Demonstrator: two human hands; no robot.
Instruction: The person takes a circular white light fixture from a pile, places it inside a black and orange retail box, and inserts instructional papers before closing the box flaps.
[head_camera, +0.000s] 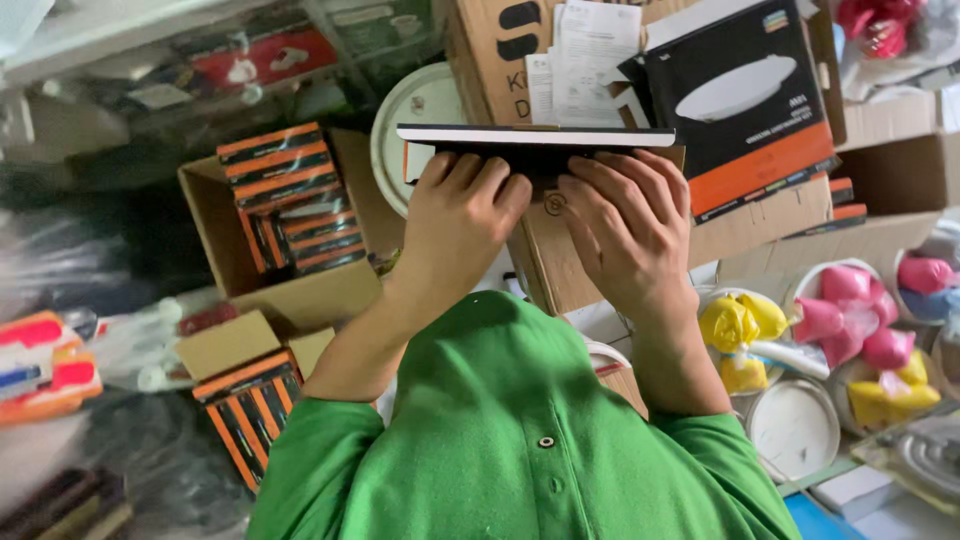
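Flat black box (537, 142) edge-on, left hand (455, 222) and right hand (628, 228) fingers curled gripping it

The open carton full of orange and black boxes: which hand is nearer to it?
Left. The left hand grips the flat black box just right of that carton; the right hand grips it farther right.

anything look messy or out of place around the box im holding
Both hands, left and right, grip the flat black box squarely. The carton of orange-striped boxes looks untidy: some lie stacked flat, others stand on edge.
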